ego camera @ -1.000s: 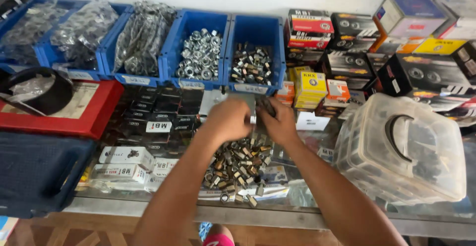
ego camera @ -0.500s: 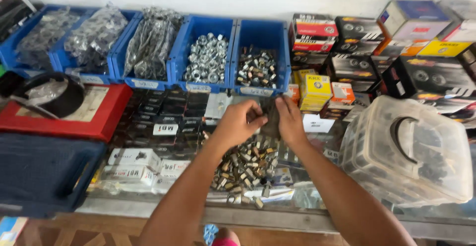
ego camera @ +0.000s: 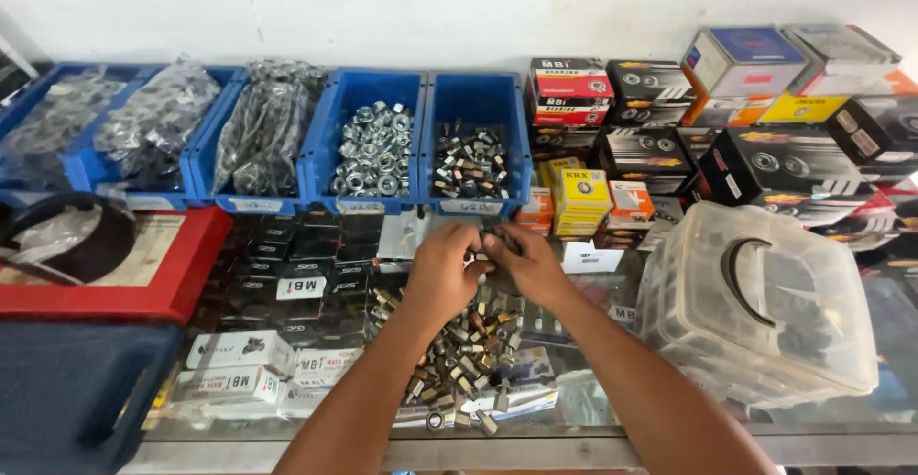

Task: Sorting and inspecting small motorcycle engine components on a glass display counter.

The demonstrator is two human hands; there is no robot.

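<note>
Hands meet at frame centre over the glass-topped table (ego camera: 612,441). Our left hand (ego camera: 445,269) and right hand (ego camera: 526,266) touch at the fingertips, fingers curled narrow around a small dark metal part (ego camera: 499,238); we cannot tell exactly what it is, the fingers hide most of it.

Directly at 6 o'clock from the hands lies a loose pile of brass and steel nuts and fittings (ego camera: 459,360), spread on the glass, with both forearms crossing above it.

At 12 o'clock sits a blue plastic bin of mixed short fittings (ego camera: 470,161); just beside it at 11 o'clock, a blue plastic bin of silver hex nuts (ego camera: 375,150). Further toward 10 o'clock, blue bins with bagged dark hardware (ego camera: 263,135).

At 3 o'clock, a clear plastic lidded container with a dark curved piece inside (ego camera: 755,308). At 1 to 2 o'clock, stacked cardboard bearing boxes (ego camera: 669,111). At 9 o'clock, a flat red box (ego camera: 124,279) carrying a black ring-shaped part (ego camera: 62,236).
</note>
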